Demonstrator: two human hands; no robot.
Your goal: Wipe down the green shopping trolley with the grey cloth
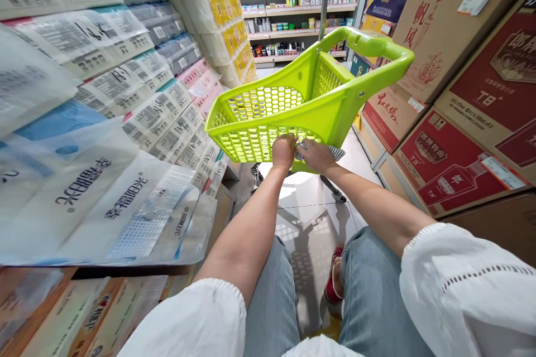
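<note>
A lime-green plastic shopping cart [268, 117] stands in front of me, its perforated basket turned side-on and its handle up to the right. My left hand [283, 152] is closed in a fist against the basket's near side; whatever lies inside the fingers is hidden. Right beside it, my right hand [314, 155] grips a striped black-and-white cloth [337, 153], whose end sticks out past the knuckles. The two hands nearly meet at the fingertips, in front of the lower basket wall.
Packs of tissue paper [121, 195] are stacked high on the left. Yellow-and-white paper packs [234, 28] rise behind them. Red and brown cartons [435, 162] line the right side. At the far end stand shelves of bottles [301, 5]. Tiled floor [310, 201] runs under the cart.
</note>
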